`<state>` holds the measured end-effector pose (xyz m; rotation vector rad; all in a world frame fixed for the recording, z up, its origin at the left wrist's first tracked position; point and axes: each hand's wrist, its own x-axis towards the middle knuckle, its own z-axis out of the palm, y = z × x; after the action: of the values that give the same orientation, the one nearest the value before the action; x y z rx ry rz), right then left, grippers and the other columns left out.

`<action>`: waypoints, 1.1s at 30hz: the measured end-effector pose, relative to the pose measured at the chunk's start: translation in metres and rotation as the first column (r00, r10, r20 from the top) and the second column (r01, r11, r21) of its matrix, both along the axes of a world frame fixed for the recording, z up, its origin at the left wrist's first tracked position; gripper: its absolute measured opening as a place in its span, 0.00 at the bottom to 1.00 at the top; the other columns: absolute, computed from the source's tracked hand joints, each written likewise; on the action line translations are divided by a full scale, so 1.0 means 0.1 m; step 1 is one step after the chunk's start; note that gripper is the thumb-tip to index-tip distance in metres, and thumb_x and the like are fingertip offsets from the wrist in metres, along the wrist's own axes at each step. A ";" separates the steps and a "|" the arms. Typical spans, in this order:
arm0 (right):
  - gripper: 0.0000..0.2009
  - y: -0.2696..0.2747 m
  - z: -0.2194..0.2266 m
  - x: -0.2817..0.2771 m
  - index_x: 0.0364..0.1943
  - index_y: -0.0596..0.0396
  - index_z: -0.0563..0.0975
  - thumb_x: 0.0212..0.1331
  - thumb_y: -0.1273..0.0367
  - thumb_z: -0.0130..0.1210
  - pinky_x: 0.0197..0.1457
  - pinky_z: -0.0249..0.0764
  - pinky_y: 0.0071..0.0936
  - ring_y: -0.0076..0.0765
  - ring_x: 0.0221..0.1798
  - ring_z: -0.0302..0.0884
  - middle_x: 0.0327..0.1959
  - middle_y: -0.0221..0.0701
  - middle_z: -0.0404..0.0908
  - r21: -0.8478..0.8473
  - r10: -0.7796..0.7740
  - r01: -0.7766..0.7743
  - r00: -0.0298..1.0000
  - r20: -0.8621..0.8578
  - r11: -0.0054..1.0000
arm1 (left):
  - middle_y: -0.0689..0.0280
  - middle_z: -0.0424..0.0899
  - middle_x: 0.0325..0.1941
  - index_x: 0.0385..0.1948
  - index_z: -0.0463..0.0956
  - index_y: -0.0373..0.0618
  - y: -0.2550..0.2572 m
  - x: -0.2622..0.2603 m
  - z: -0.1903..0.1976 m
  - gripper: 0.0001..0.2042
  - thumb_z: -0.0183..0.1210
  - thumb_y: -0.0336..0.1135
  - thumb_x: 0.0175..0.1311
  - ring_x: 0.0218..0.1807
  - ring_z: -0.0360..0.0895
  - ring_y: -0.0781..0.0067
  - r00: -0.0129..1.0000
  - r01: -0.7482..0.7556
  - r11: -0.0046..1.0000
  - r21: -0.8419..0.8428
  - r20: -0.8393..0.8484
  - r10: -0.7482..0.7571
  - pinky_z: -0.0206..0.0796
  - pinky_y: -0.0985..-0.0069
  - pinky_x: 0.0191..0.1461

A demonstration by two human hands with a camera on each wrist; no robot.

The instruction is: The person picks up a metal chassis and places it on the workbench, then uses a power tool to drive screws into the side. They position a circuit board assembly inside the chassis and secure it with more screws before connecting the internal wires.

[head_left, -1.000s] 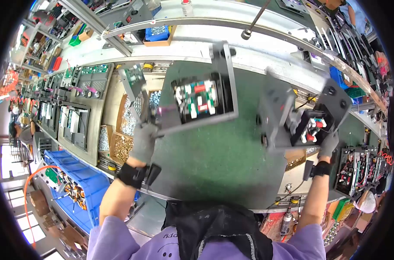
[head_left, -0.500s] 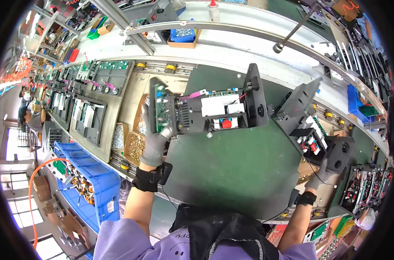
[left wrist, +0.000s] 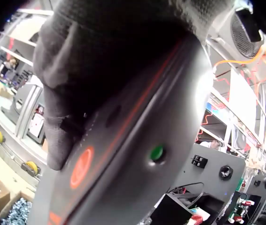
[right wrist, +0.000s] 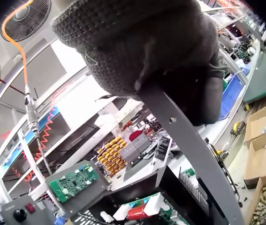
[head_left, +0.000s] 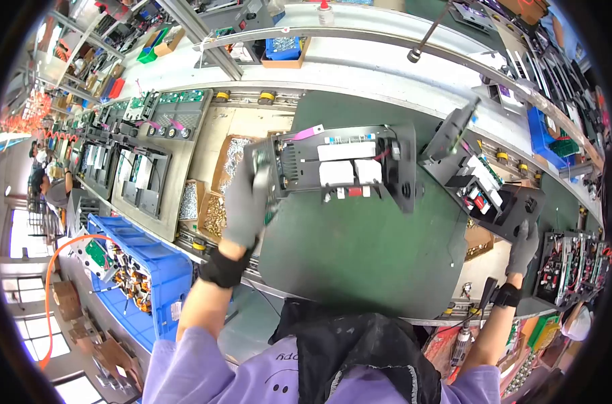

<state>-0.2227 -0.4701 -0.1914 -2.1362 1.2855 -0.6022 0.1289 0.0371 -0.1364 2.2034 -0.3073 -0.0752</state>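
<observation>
My gloved left hand (head_left: 244, 212) grips the front panel of an open dark metal chassis (head_left: 306, 176). White blocks and a red part sit inside it, and a pink ribbon lies near its back edge. In the left wrist view, my fingers wrap over the panel (left wrist: 123, 154), which bears a red ring mark and a green button. A second similar chassis (head_left: 447, 158) stands to the right, over the green mat's edge. My gloved right hand (head_left: 523, 249) holds the outer edge of its end plate (right wrist: 189, 140), and the right wrist view shows fingers folded over that edge.
A green mat (head_left: 346, 262) covers the bench between the hands. Open boxes of small screws (head_left: 213, 215) are left of it, beside a plate with more chassis (head_left: 141, 182). A blue bin (head_left: 168, 283) stands front left. A metal rail (head_left: 360, 32) crosses the back.
Both chassis have come down from a raised, tilted pose toward the mat. The left one has turned slightly, with my left hand higher over its panel. My right hand has shifted along the end plate.
</observation>
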 end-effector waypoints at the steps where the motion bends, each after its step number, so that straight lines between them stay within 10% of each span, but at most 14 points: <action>1: 0.24 0.10 -0.10 -0.15 0.56 0.69 0.71 0.69 0.59 0.51 0.51 0.71 0.29 0.30 0.44 0.74 0.44 0.40 0.80 -0.051 -0.016 0.019 0.998 0.065 0.999 | 0.50 0.81 0.45 0.60 0.66 0.39 0.17 -0.19 -0.15 0.23 0.48 0.45 0.70 0.44 0.82 0.57 0.986 0.046 0.998 -0.031 0.160 -0.041 0.71 0.67 0.47; 2: 0.24 0.20 -0.17 -0.29 0.58 0.68 0.70 0.69 0.59 0.50 0.54 0.70 0.29 0.32 0.48 0.75 0.48 0.42 0.80 -0.098 -0.030 0.043 0.991 0.130 0.994 | 0.58 0.79 0.49 0.62 0.63 0.40 0.36 -0.47 -0.14 0.22 0.46 0.41 0.71 0.45 0.79 0.71 0.997 0.060 0.991 -0.121 -0.035 -0.065 0.73 0.74 0.45; 4: 0.24 0.30 -0.25 -0.62 0.59 0.69 0.69 0.69 0.60 0.51 0.58 0.69 0.28 0.33 0.52 0.75 0.52 0.44 0.79 -0.064 -0.034 0.041 0.994 0.105 0.997 | 0.57 0.80 0.50 0.65 0.59 0.34 0.58 -0.94 -0.42 0.28 0.57 0.36 0.66 0.51 0.78 0.66 0.988 0.155 0.958 -0.242 0.037 -0.150 0.72 0.69 0.53; 6: 0.24 0.33 -0.43 -0.89 0.60 0.68 0.69 0.69 0.60 0.51 0.58 0.69 0.28 0.33 0.52 0.75 0.53 0.42 0.78 -0.141 -0.054 0.076 0.987 0.151 0.987 | 0.49 0.73 0.60 0.67 0.55 0.35 0.75 -1.42 -0.59 0.45 0.73 0.34 0.46 0.59 0.75 0.52 0.969 0.205 0.959 0.197 0.097 -0.227 0.70 0.66 0.59; 8: 0.25 0.38 -0.52 -1.13 0.61 0.66 0.67 0.68 0.61 0.52 0.60 0.68 0.31 0.34 0.53 0.73 0.54 0.39 0.78 0.034 -0.071 0.064 0.960 0.273 0.997 | 0.43 0.62 0.68 0.71 0.44 0.37 0.86 -1.71 -0.72 0.54 0.72 0.47 0.46 0.62 0.68 0.42 0.905 0.356 0.893 0.275 0.139 -0.403 0.65 0.58 0.62; 11: 0.26 0.41 -0.88 -1.79 0.64 0.66 0.64 0.67 0.63 0.52 0.64 0.64 0.31 0.38 0.58 0.71 0.59 0.43 0.74 0.052 -0.071 0.083 0.976 -0.207 0.995 | 0.44 0.62 0.68 0.70 0.49 0.38 1.05 -1.82 -0.70 0.50 0.68 0.53 0.50 0.63 0.68 0.42 0.877 0.451 0.887 0.100 0.132 -0.461 0.64 0.60 0.64; 14: 0.30 0.75 -1.26 -2.24 0.68 0.62 0.58 0.64 0.67 0.52 0.66 0.62 0.31 0.42 0.63 0.69 0.62 0.46 0.71 0.192 -0.096 0.214 0.868 -0.488 0.958 | 0.46 0.72 0.61 0.64 0.63 0.40 1.26 -1.56 -0.73 0.34 0.61 0.52 0.61 0.61 0.72 0.44 0.875 0.483 0.875 -0.041 0.059 -0.480 0.66 0.62 0.62; 20: 0.33 1.47 -1.40 -2.52 0.71 0.55 0.55 0.62 0.74 0.56 0.69 0.61 0.33 0.39 0.70 0.60 0.70 0.40 0.61 0.514 -0.280 0.249 0.960 -0.018 0.821 | 0.52 0.79 0.48 0.47 0.77 0.50 0.73 0.09 -1.37 0.14 0.55 0.39 0.61 0.51 0.76 0.47 0.970 0.227 0.910 0.347 0.000 -0.242 0.70 0.57 0.53; 27: 0.24 2.51 -0.58 -2.44 0.59 0.59 0.71 0.57 0.70 0.56 0.61 0.70 0.34 0.40 0.56 0.76 0.58 0.42 0.76 0.198 -0.145 0.268 0.865 -0.480 0.943 | 0.52 0.77 0.56 0.52 0.75 0.45 0.08 1.37 -2.24 0.20 0.59 0.42 0.58 0.60 0.71 0.50 0.904 0.387 0.483 0.786 -0.220 -0.365 0.63 0.59 0.64; 31: 0.22 2.86 -0.69 -2.69 0.59 0.56 0.70 0.61 0.66 0.56 0.41 0.77 0.33 0.37 0.41 0.79 0.45 0.38 0.79 0.300 -0.341 0.457 0.865 -0.368 0.837 | 0.50 0.82 0.48 0.49 0.77 0.47 0.08 1.64 -2.31 0.22 0.66 0.41 0.51 0.52 0.79 0.48 0.906 0.385 0.363 0.848 -0.274 -0.323 0.71 0.60 0.57; 33: 0.24 2.81 -0.76 -2.67 0.63 0.52 0.66 0.64 0.64 0.53 0.30 0.77 0.34 0.37 0.31 0.78 0.40 0.39 0.79 0.459 -0.611 0.696 0.712 -0.345 0.552 | 0.50 0.84 0.43 0.47 0.78 0.48 0.05 1.59 -2.18 0.19 0.65 0.38 0.50 0.48 0.81 0.48 0.909 0.382 0.398 0.834 -0.261 -0.324 0.72 0.59 0.54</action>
<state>-0.4901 -0.1890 -0.2672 -1.1719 2.0721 -0.2711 0.2876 0.0419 -0.3540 3.1159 -0.8738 -0.6850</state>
